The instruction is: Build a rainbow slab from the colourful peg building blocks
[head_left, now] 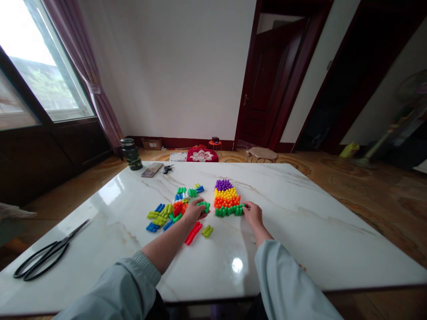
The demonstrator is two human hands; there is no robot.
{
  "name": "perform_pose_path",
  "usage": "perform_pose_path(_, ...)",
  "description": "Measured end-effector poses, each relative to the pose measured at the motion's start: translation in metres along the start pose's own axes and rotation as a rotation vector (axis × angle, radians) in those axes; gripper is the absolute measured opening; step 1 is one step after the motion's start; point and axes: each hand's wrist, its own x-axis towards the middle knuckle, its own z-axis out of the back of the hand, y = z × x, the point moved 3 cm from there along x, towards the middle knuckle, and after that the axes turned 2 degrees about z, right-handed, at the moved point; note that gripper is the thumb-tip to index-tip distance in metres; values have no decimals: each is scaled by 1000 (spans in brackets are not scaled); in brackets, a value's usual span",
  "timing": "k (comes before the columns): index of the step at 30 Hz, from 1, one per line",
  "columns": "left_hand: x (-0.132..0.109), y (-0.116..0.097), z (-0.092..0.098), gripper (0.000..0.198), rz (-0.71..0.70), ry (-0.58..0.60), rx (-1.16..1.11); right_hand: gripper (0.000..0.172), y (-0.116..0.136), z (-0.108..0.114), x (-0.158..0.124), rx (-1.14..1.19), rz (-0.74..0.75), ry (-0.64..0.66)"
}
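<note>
Small capsule-shaped plastic pieces stand upright in colour bands on the table: purple pieces (223, 184) farthest off, then yellow pieces (226, 194), orange pieces (227, 202) and a green row (228, 211) nearest me. My right hand (253, 215) is closed at the right end of the green row, fingertips pinched on a green piece there. To the left of the bands, my left hand (194, 210) has its fingers closed on a small cluster of green pieces (203, 206). Its palm side is hidden. Loose lime pieces (162, 216), red pieces (193, 233) and blue pieces (152, 227) lie around it.
Black-handled scissors (50, 254) lie at the left of the white marble-patterned table (300, 240). At the far left corner are a camouflage bottle (131, 154), a phone (152, 170) and keys (167, 169). A stool (263, 154) stands beyond the far edge.
</note>
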Motion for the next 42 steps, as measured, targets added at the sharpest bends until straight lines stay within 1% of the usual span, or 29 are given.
perform_pose_path(4,0,0,0,42,2,5,1,23,2,6,-2,-35,-7,-7)
perform_pose_path(8,-1,-1,2,43,-12,3,9,19,3,29,-3,-186,-48,-94)
perform_pose_path(9,-1,-1,2,44,-14,2,9,17,4,35,-3,-228,-58,-99)
perform_pose_path(11,-1,-1,3,45,-17,-2,9,14,11,42,-6,-268,-52,-46)
perform_pose_path(13,1,0,2,46,-16,-7,7,12,21,40,-11,-262,-6,59)
perform_pose_path(15,2,0,1,47,-14,-13,6,15,36,30,-18,-251,65,152)
perform_pose_path(18,2,1,0,47,-13,-14,9,19,55,11,-29,-278,139,208)
perform_pose_path(21,0,-1,0,45,-15,-8,19,20,64,-3,-32,-293,162,193)
perform_pose_path(23,-2,-2,1,44,-17,-7,26,20,65,-4,-30,-267,164,166)
perform_pose_path(27,-5,-4,4,44,-19,-6,34,16,67,10,-28,-287,129,94)
perform_pose_path(29,-5,-4,4,44,-17,-6,35,12,70,19,-30,-341,92,99)
perform_pose_path(30,-5,-4,4,45,-16,-6,36,10,73,22,-32,-353,75,134)
perform_pose_path(32,-5,-3,3,46,-15,-5,36,11,76,22,-37,-335,60,276)
perform_pose_path(34,-4,-3,2,47,-16,-3,37,16,77,18,-43,-284,63,433)
perform_pose_path(36,-3,-2,1,48,-19,0,38,25,74,12,-46,-269,62,527)
perform_pose_path(39,-1,-1,2,47,-22,1,40,34,68,7,-45,-306,50,542)
perform_pose_path(42,1,0,4,47,-22,2,39,31,65,7,-43,-337,51,528)
